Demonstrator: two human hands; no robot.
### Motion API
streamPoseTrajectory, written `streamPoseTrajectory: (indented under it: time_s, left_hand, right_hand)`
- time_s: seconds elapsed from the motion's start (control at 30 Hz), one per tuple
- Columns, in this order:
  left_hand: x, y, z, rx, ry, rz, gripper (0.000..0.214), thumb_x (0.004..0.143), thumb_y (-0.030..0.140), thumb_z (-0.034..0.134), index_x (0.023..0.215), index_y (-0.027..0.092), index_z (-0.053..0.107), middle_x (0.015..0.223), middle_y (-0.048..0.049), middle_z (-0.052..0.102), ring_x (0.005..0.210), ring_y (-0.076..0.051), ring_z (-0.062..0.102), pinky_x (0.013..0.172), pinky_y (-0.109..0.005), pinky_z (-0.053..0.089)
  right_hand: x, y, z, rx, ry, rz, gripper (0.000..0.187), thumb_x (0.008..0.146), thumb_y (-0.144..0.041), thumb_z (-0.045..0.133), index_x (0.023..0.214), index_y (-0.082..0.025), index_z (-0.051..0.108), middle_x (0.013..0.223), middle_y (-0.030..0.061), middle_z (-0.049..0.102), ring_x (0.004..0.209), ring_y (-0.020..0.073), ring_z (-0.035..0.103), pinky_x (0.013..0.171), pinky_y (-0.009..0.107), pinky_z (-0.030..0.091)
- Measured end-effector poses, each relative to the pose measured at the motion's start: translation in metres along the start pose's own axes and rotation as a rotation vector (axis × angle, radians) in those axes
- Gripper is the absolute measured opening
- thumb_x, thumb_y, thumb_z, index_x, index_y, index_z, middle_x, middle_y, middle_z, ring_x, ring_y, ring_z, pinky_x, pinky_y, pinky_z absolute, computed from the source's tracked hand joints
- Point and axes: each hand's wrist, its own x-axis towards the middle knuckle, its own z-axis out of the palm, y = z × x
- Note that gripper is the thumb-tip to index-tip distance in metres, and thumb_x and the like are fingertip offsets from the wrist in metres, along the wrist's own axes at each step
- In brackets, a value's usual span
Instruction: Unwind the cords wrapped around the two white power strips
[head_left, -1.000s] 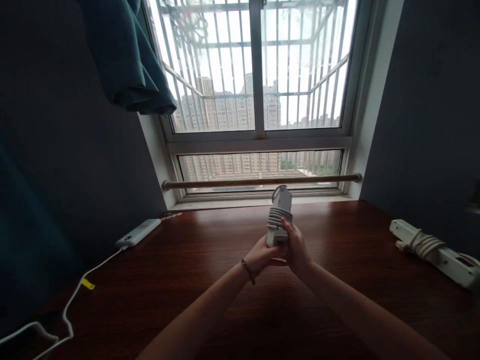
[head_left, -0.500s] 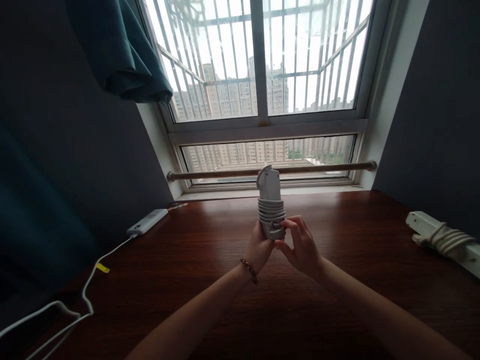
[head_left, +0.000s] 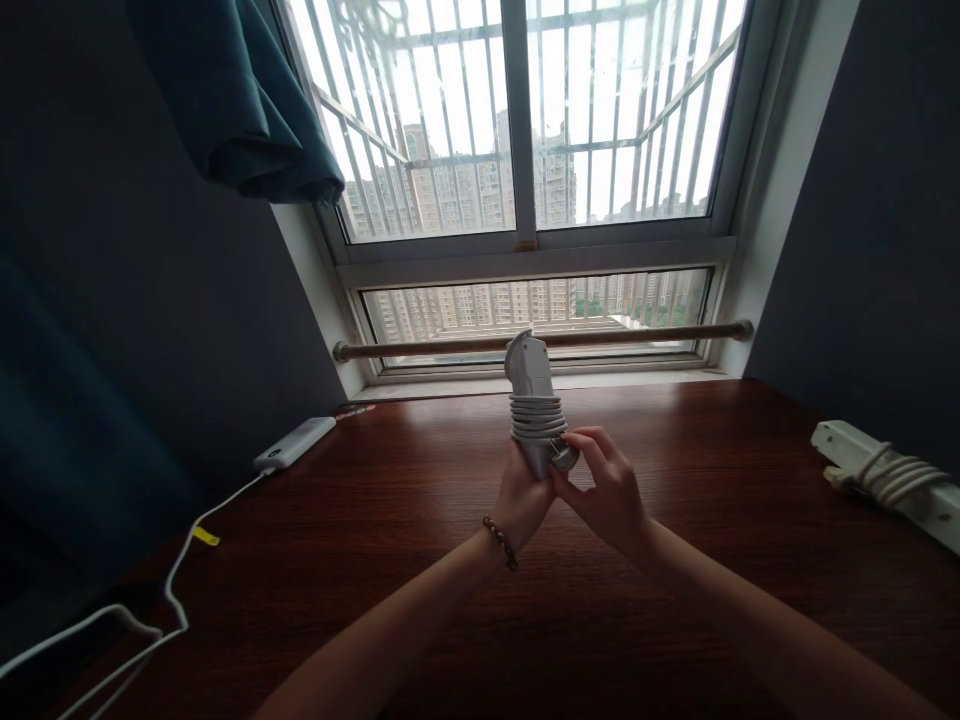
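Upright above the table, a light grey-white appliance has a rounded piece at its top left; its exact kind I cannot make out. Several turns of its power cord are wound round the middle. My left hand is closed around the lower end from below, and a beaded bracelet is on that wrist. At the lower right of the coil is a grey plug with metal prongs, pinched between thumb and fingers of my right hand.
A power strip wound with cord lies on the reddish-brown table at right. At left are a white box-shaped device, its white cable and a yellow tag. Beyond runs a metal rail before the window.
The appliance has tilted slightly, its top shifting left. The plug has turned and swung out to the right, away from the appliance's body, in my right fingers.
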Motion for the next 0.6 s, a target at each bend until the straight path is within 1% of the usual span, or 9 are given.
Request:
streamPoseTrajectory:
  time_s: [0.07,0.2,0.27,0.33,0.4,0.47,0.53,0.6]
  left_hand:
    - [0.0,0.009,0.0,-0.035,-0.03,-0.035,0.051,0.056,0.006,0.068,0.101,0.015,0.047,0.096,-0.0045,0.057,0.081,-0.015,0.052,0.069,-0.026,0.045]
    - [0.004,0.022,-0.007,-0.17,-0.131,-0.207,0.05,0.062,0.012,0.064,0.109,0.014,0.047,0.093,-0.0066,0.059,0.075,-0.017,0.056,0.061,-0.029,0.047]
    - [0.008,0.024,-0.011,-0.246,-0.188,-0.294,0.043,0.066,0.015,0.061,0.107,0.012,0.05,0.091,-0.0082,0.059,0.072,-0.016,0.057,0.06,-0.028,0.047]
    - [0.011,0.025,-0.015,-0.318,-0.249,-0.362,0.037,0.068,0.017,0.058,0.103,0.008,0.053,0.09,-0.011,0.059,0.07,-0.016,0.058,0.058,-0.025,0.045]
    - [0.012,0.026,-0.018,-0.38,-0.301,-0.397,0.034,0.07,0.018,0.055,0.102,0.006,0.055,0.091,-0.0128,0.059,0.071,-0.016,0.058,0.058,-0.023,0.044]
    - [0.012,0.026,-0.019,-0.431,-0.347,-0.393,0.034,0.071,0.018,0.053,0.103,0.007,0.055,0.093,-0.0122,0.058,0.072,-0.016,0.058,0.058,-0.022,0.043]
    - [0.011,0.026,-0.02,-0.468,-0.404,-0.376,0.034,0.071,0.017,0.052,0.103,0.01,0.055,0.093,-0.0109,0.058,0.071,-0.016,0.058,0.058,-0.022,0.043]
    - [0.011,0.025,-0.022,-0.49,-0.48,-0.377,0.035,0.069,0.017,0.051,0.103,0.01,0.055,0.092,-0.0106,0.057,0.069,-0.015,0.057,0.055,-0.021,0.041]
  right_hand:
    - [0.001,0.001,-0.003,0.022,-0.002,-0.008,0.035,0.075,-0.016,0.06,0.108,-0.018,0.049,0.101,0.0057,0.051,0.09,0.0153,0.051,0.078,0.028,0.045]
    - [0.002,0.001,-0.006,0.132,-0.043,-0.076,0.036,0.079,-0.012,0.055,0.114,-0.017,0.048,0.109,0.0071,0.052,0.099,0.0146,0.051,0.085,0.027,0.044]
    - [0.002,0.0,-0.007,0.194,-0.06,-0.028,0.033,0.082,-0.013,0.052,0.115,-0.017,0.048,0.11,0.0067,0.052,0.1,0.0141,0.051,0.086,0.027,0.043]
    - [0.002,0.002,-0.006,0.249,-0.02,0.118,0.026,0.087,-0.019,0.049,0.113,-0.018,0.048,0.106,0.0052,0.055,0.095,0.0129,0.053,0.084,0.027,0.043]
    - [0.002,0.008,-0.003,0.313,0.061,0.305,0.022,0.09,-0.028,0.046,0.11,-0.018,0.049,0.104,0.0049,0.057,0.092,0.013,0.054,0.083,0.027,0.043]
    - [0.002,0.017,0.002,0.447,0.131,0.513,0.028,0.091,-0.039,0.044,0.108,-0.017,0.049,0.104,0.0066,0.057,0.092,0.0152,0.055,0.083,0.03,0.044]
    - [0.002,0.027,0.008,0.701,0.153,0.752,0.037,0.087,-0.048,0.046,0.105,-0.016,0.049,0.102,0.0083,0.057,0.089,0.0176,0.057,0.081,0.034,0.046]
    - [0.003,0.035,0.012,1.02,0.141,0.968,0.037,0.082,-0.047,0.055,0.101,-0.016,0.048,0.096,0.0081,0.059,0.082,0.018,0.059,0.077,0.035,0.048]
